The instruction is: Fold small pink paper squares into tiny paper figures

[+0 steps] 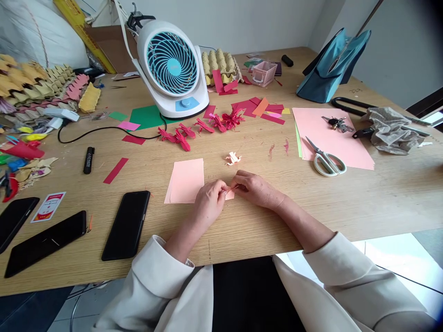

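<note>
Both of my hands meet over the front middle of the wooden table. My left hand (212,197) and my right hand (254,186) each pinch a small strip of pale pink paper (230,195) between the fingertips; much of it is hidden by the fingers. Beside my left hand lies a stack of pale pink paper pieces (187,180). Just beyond my fingers sits a small pale pink paper piece with curled, cut ends (233,158). Farther back, several crimson paper pieces with cut ends (217,122) stand in a row.
A white fan (173,69) stands at the back. Scissors (328,159) and keys (337,123) rest on pink sheets (356,154) to the right, near a blue bag (321,76). At left are a black marker (88,160), a phone (126,225) and egg trays (51,90).
</note>
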Demonstrator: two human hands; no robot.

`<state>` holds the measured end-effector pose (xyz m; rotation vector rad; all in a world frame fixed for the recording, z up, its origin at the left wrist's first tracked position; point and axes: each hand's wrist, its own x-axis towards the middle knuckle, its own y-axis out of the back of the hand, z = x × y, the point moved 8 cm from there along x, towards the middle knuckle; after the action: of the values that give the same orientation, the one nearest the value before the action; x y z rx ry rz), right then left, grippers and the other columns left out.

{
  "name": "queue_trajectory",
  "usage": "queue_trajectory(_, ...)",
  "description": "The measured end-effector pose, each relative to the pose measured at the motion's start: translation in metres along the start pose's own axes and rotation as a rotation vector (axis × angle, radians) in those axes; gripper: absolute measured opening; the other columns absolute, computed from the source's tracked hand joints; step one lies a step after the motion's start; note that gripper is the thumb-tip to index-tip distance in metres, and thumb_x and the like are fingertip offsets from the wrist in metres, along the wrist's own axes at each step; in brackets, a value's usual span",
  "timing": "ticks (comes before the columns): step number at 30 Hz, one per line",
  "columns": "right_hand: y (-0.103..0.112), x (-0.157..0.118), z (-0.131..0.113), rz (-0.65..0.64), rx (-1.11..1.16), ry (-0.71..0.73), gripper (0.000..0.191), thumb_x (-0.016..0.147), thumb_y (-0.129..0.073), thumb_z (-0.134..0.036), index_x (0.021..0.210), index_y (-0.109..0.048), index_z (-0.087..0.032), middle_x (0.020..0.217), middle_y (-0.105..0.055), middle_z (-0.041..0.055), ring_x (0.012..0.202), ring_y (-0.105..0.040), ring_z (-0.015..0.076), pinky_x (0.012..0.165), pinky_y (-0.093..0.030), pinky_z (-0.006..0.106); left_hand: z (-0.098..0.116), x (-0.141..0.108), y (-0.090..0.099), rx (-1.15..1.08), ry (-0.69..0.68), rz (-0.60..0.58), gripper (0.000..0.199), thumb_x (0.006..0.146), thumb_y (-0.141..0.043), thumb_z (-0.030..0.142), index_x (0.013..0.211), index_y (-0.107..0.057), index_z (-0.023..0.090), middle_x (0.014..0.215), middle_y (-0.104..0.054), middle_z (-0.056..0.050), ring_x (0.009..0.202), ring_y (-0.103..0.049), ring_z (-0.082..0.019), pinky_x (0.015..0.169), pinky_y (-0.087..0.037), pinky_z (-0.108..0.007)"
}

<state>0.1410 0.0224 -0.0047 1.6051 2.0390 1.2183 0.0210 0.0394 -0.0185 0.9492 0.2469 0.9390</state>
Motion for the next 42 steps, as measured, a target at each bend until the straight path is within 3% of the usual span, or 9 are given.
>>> queue_trajectory(7, -0.001, -0.002, -0.002, -0.02, -0.044, 0.048, 0.013, 0.092, -0.056, -0.014, 0.082, -0.064, -0.016, 0.086, -0.058, 0.0044, 0.072, -0.056, 0.0125, 0.067, -0.042, 0.023, 0.015, -0.008, 0.005, 0.149, -0.108, 0.086, 0.013, 0.086, -0.057, 0.009, 0.093, -0.059, 0.019, 0.101, -0.057, -0.006, 0.096, -0.055, -0.022, 0.085, -0.048, -0.036)
queue_trajectory(13, -0.002, -0.004, -0.005, -0.018, -0.089, 0.076, 0.013, 0.093, -0.055, -0.016, 0.084, -0.064, -0.016, 0.086, -0.058, 0.0054, 0.074, -0.056, 0.0142, 0.071, -0.043, 0.025, 0.02, -0.012, 0.001, 0.112, -0.191, 0.037, 0.015, 0.094, -0.048, 0.012, 0.097, -0.06, 0.019, 0.101, -0.062, -0.006, 0.094, -0.058, -0.02, 0.085, -0.05, -0.035)
queue_trajectory(20, -0.003, -0.014, -0.017, -0.04, -0.339, 0.094, 0.017, 0.097, -0.051, -0.021, 0.088, -0.065, -0.018, 0.089, -0.06, 0.0078, 0.079, -0.052, 0.0185, 0.073, -0.04, 0.03, 0.028, -0.018, 0.0, 0.185, -0.276, 0.012, 0.021, 0.096, -0.045, 0.012, 0.106, -0.062, 0.018, 0.105, -0.064, -0.007, 0.098, -0.059, -0.02, 0.088, -0.052, -0.036)
queue_trajectory(28, -0.008, -0.023, -0.022, -0.034, -0.513, 0.158, 0.027, 0.1, -0.044, -0.019, 0.089, -0.068, -0.017, 0.09, -0.062, 0.0097, 0.08, -0.05, 0.0201, 0.071, -0.037, 0.033, 0.03, -0.023, -0.01, 0.33, -0.329, -0.113, 0.029, 0.094, -0.045, 0.008, 0.118, -0.058, 0.016, 0.115, -0.063, -0.009, 0.103, -0.057, -0.022, 0.092, -0.052, -0.038)
queue_trajectory(37, -0.006, -0.025, -0.022, -0.004, -0.463, 0.136, 0.029, 0.1, -0.043, -0.019, 0.088, -0.07, -0.018, 0.088, -0.063, 0.0097, 0.077, -0.05, 0.0194, 0.069, -0.036, 0.033, 0.027, -0.027, -0.011, 0.358, -0.365, -0.151, 0.034, 0.097, -0.041, 0.012, 0.129, -0.052, 0.015, 0.124, -0.06, -0.01, 0.108, -0.055, -0.023, 0.093, -0.05, -0.038)
queue_trajectory(42, -0.003, -0.028, -0.023, 0.028, -0.455, 0.199, 0.025, 0.099, -0.047, -0.017, 0.089, -0.07, -0.018, 0.089, -0.065, 0.0079, 0.077, -0.051, 0.0178, 0.068, -0.038, 0.031, 0.028, -0.027, -0.012, 0.419, -0.376, -0.18, 0.038, 0.097, -0.046, 0.017, 0.134, -0.049, 0.014, 0.121, -0.061, -0.01, 0.104, -0.056, -0.024, 0.09, -0.05, -0.039)
